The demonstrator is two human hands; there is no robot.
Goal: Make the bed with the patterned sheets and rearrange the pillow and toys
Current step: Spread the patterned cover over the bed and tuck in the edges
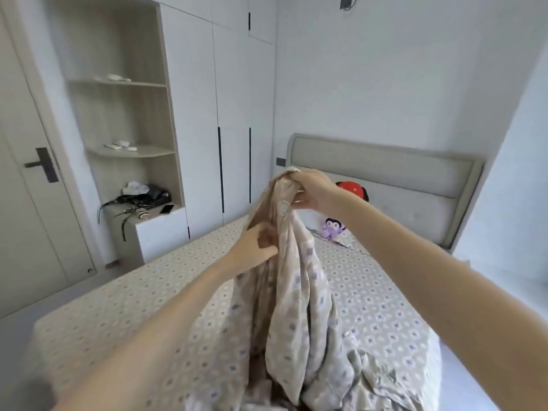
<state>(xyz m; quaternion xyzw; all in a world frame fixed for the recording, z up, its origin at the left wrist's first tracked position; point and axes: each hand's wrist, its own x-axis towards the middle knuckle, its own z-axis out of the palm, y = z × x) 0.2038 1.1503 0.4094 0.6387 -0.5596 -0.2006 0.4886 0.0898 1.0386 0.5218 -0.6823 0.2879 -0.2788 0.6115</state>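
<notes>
The bunched patterned quilt [299, 292] is hanging from both hands and blocking the middle of the bed. To its left, the fitted sheet [124, 304] is lying flat and open up to the wardrobe [213, 114]. To its right, another clear strip is running toward the headboard [385, 170], where a purple toy [333, 228] and red toy [353, 189] are sitting.

We record one patterned quilt [299, 292], beige with small lilac-grey squares, gathered into a tall hanging bunch above the bed, its lower folds heaped at 6 o'clock. Fitted sheet [124, 295], same pattern, lies flat across the mattress. Purple toy [333, 228] and red toy [353, 189] rest by the headboard at 1 o'clock.
</notes>
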